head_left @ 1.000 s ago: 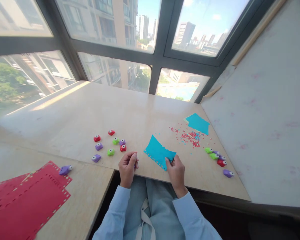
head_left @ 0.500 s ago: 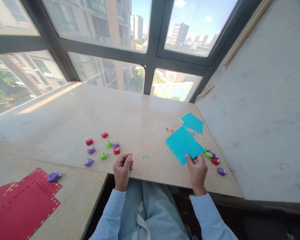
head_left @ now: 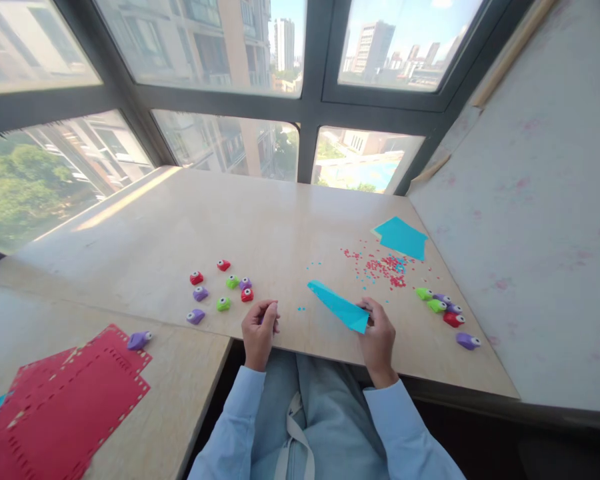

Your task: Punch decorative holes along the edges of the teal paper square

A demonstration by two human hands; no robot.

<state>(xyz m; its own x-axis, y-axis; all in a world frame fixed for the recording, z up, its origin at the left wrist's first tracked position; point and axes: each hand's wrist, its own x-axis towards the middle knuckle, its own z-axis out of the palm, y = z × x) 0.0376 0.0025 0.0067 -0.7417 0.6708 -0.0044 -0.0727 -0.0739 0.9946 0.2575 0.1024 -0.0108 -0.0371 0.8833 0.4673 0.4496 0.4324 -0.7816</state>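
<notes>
My right hand [head_left: 379, 337] pinches the right end of a blue sheet of paper [head_left: 337, 307], tilted so that it looks narrow. My left hand [head_left: 260, 333] is closed just above the table's front edge; what lies inside its fingers, if anything, is hidden. Left of it stand several small craft punches in red, green and purple, among them a red punch [head_left: 247, 295] and a green punch [head_left: 223, 304]. A few blue paper bits [head_left: 301, 309] lie between my hands. Red paper bits [head_left: 383, 268] mixed with blue ones are scattered beyond my right hand.
Another blue sheet [head_left: 401, 238] lies at the back right. More punches, including a purple punch [head_left: 467, 341], sit along the right side. Red sheets with punched edges [head_left: 80, 407] and a purple punch [head_left: 139, 341] occupy the left table. Windows and a papered wall [head_left: 540, 233] border the table.
My right hand has moved left with the blue sheet, lifting and tilting it from a flat view to a narrow one. The scattered bits beneath are now uncovered. The view has shifted slightly.
</notes>
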